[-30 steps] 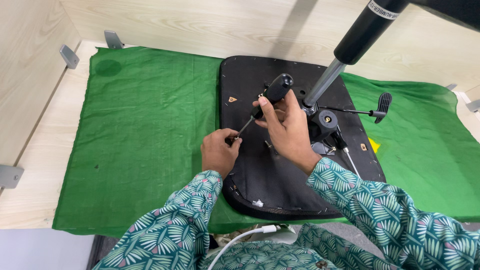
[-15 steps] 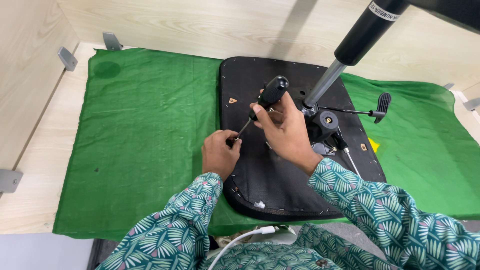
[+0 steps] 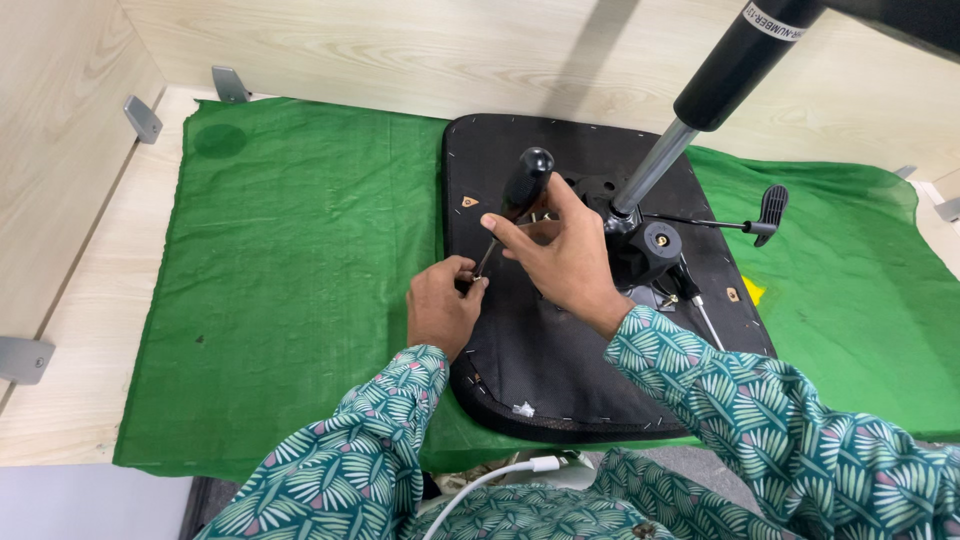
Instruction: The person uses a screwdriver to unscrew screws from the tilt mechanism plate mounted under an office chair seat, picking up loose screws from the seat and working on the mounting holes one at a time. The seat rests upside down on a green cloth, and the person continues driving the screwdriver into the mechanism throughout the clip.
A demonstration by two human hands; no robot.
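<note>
Both hands worked one screwdriver (image 3: 510, 205) over the upturned black seat base (image 3: 560, 370) — the right hand (image 3: 565, 260) closed its grip round the black handle. The left hand (image 3: 440, 310) pinched the tip against the base, on green cloth (image 3: 290, 280) over the counter (image 3: 80, 330).

right hand (image 3: 565, 255) grips black-handled screwdriver (image 3: 515, 200) | left hand (image 3: 440, 310) pinches its tip against upturned black chair seat (image 3: 520, 360) | green cloth (image 3: 290, 260) beneath
</note>
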